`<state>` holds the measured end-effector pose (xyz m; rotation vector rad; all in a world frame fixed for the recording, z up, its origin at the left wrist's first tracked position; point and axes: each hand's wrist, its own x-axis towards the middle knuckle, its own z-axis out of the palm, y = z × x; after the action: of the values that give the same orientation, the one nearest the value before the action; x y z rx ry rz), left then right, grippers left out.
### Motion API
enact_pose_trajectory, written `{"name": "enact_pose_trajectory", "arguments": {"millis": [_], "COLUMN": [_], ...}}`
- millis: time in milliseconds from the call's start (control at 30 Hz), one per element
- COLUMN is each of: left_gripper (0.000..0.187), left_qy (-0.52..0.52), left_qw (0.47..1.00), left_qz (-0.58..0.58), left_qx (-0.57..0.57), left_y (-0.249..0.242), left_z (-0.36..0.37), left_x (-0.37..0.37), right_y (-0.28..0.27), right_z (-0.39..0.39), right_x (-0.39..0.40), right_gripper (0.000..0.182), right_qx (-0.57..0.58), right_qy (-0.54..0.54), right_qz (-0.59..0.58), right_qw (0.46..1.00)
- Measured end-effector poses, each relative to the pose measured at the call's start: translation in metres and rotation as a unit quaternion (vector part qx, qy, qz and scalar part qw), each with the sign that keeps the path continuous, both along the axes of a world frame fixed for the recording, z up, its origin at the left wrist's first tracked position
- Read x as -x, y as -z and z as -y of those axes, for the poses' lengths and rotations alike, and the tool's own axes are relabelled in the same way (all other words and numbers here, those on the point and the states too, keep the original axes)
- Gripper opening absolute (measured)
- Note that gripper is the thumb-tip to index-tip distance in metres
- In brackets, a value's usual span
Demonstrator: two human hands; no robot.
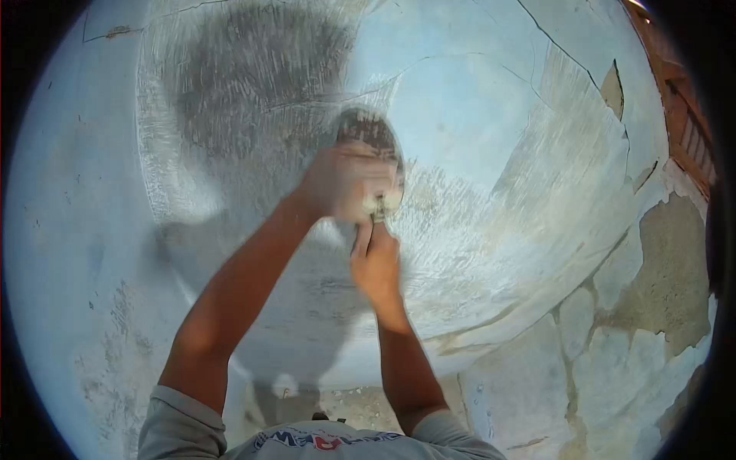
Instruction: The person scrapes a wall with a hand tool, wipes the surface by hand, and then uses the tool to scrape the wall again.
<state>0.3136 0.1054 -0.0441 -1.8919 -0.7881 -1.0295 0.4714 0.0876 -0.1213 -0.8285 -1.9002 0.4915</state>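
Both of my hands are on a short-handled tool with a dark, rounded head (368, 129), held against the worn pale-blue wall (460, 100). Motion blur hides what kind of tool it is. My left hand (349, 180), smeared by movement, is closed over the tool just below its dark end. Lower down, my right hand (376, 264) wraps round the handle, with the thumb or a finger pointing up along it. A pale part of the tool (381, 204) shows between the two hands. Around the tool the wall's paint is scored with many short strokes.
A dark grey patch (261, 69) marks the wall at upper left. Cracks run across its upper part. At right, broken plaster exposes a rough grey-brown area (667, 268). Reddish-brown timber (682, 115) lines the right edge. My shadow falls on the wall's lower part.
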Motion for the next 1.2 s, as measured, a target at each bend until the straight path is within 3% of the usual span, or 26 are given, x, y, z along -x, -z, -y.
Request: {"name": "enact_pose_trajectory", "arguments": {"millis": [67, 133, 200, 300, 333, 367, 400, 467, 500, 567, 667, 767, 800, 833, 900, 933, 1033, 1067, 1167, 1200], "left_gripper": [0.033, 0.024, 0.024, 0.022, 0.033, 0.028, 0.022, 0.009, 0.010, 0.025, 0.042, 0.060, 0.067, 0.076, 0.094, 0.098, 0.085, 0.070, 0.070, 0.062], "left_qy": [-0.015, -0.028, -0.008, -0.004, -0.006, 0.053, 0.112, -0.021, -0.016, -0.054, -0.056, -0.024, -0.014, -0.013, -0.013, 0.109, 0.257, 0.468, 0.556, 0.484], "left_qw": [1.000, 0.999, 1.000, 0.999, 0.997, 0.995, 0.988, 0.969, 0.961, 0.911, 0.867, 0.825, 0.803, 0.785, 0.743, 0.669, 0.186, 0.114, -0.012, 0.020], "left_qz": [-0.001, -0.021, -0.025, -0.020, -0.005, 0.019, 0.041, 0.034, 0.105, 0.231, 0.324, 0.399, 0.436, 0.481, 0.563, 0.648, 0.789, 0.743, 0.716, 0.730], "left_qx": [-0.006, 0.016, -0.009, 0.049, 0.078, 0.088, 0.093, 0.243, 0.256, 0.338, 0.375, 0.400, 0.406, 0.391, 0.361, 0.348, 0.525, 0.465, 0.422, 0.482], "left_y": [-0.034, -0.058, -0.034, 0.044, 0.083, 0.136, 0.187, 0.262, 0.292, 0.345, 0.382, 0.377, 0.376, 0.384, 0.401, 0.411, 0.446, 0.456, 0.472, 0.456], "left_z": [-0.003, 0.002, -0.005, 0.008, 0.021, 0.022, 0.025, 0.082, 0.111, 0.169, 0.233, 0.277, 0.288, 0.293, 0.305, 0.308, 0.331, 0.341, 0.349, 0.346], "left_x": [0.002, 0.002, 0.002, -0.004, -0.012, -0.008, -0.003, -0.024, -0.034, -0.055, -0.069, -0.073, -0.078, -0.080, -0.086, -0.091, -0.064, -0.059, -0.067, -0.070], "right_y": [-0.026, -0.036, -0.027, 0.057, 0.115, 0.164, 0.176, 0.224, 0.256, 0.280, 0.286, 0.304, 0.317, 0.338, 0.330, 0.316, 0.281, 0.278, 0.282, 0.276], "right_z": [-0.028, -0.029, -0.023, -0.011, -0.011, 0.000, 0.036, 0.093, 0.115, 0.147, 0.191, 0.233, 0.239, 0.240, 0.241, 0.244, 0.245, 0.242, 0.242, 0.245], "right_x": [0.008, 0.009, 0.006, -0.002, -0.005, -0.009, -0.017, -0.038, -0.050, -0.077, -0.093, -0.095, -0.098, -0.098, -0.102, -0.099, -0.086, -0.083, -0.072, -0.064], "right_gripper": [0.026, 0.025, 0.025, 0.023, 0.022, 0.021, 0.016, 0.017, 0.017, 0.026, 0.037, 0.050, 0.051, 0.051, 0.067, 0.073, 0.089, 0.091, 0.091, 0.091], "right_qx": [-0.126, -0.147, -0.116, 0.001, -0.026, -0.060, 0.017, 0.104, 0.133, 0.177, 0.322, 0.379, 0.342, 0.388, 0.394, 0.384, 0.350, 0.335, 0.290, 0.278], "right_qy": [0.014, 0.001, -0.020, -0.034, -0.027, -0.021, -0.048, -0.035, -0.028, -0.098, -0.117, -0.062, -0.070, -0.069, -0.116, -0.114, -0.116, -0.125, -0.121, -0.113], "right_qz": [-0.013, -0.047, -0.063, -0.049, -0.046, -0.045, -0.103, -0.063, -0.037, 0.035, 0.105, 0.109, 0.108, 0.132, 0.160, 0.152, 0.138, 0.146, 0.102, 0.061], "right_qw": [0.992, 0.988, 0.991, 0.998, 0.998, 0.997, 0.993, 0.992, 0.990, 0.979, 0.934, 0.917, 0.931, 0.909, 0.898, 0.904, 0.919, 0.922, 0.944, 0.952]}}
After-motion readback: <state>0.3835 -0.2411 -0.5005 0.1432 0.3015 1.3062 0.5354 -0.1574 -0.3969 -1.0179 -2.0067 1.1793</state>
